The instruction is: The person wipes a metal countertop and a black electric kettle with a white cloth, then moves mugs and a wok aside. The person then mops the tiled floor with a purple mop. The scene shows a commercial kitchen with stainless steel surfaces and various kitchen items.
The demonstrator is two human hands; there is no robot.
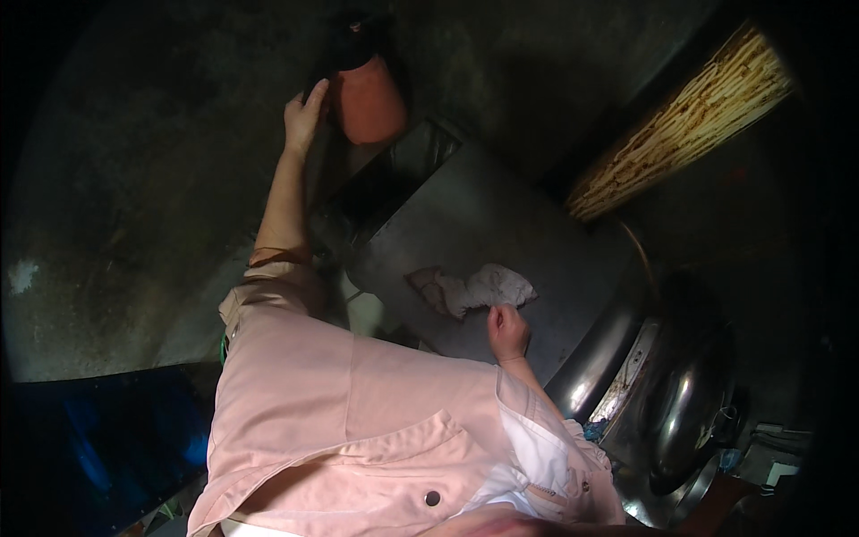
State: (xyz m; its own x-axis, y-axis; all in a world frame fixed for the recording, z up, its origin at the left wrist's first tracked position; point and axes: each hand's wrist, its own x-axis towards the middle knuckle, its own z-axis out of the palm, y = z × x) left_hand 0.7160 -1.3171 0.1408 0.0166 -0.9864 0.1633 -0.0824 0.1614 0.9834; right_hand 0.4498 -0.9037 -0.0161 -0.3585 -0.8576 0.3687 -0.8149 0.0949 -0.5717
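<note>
In the upper part of the head view, my left hand [305, 117] is at the side of an orange-red jug [370, 104] with a black top. The fingers curl around its dark handle side, though the handle itself is lost in shadow. Lower and to the right, my right hand [508, 332] is closed at the near edge of a crumpled greyish-white cloth [500, 285]. That cloth lies on a smooth grey surface [496, 208], its left end browner than the right.
Yellow straw-like strands [691, 121] form a long bundle at upper right. Shiny, rounded dark metal vessels [684, 416] stand at right. A dark rectangular opening [402, 178] borders the grey surface. A blue glossy panel [107, 443] is at lower left.
</note>
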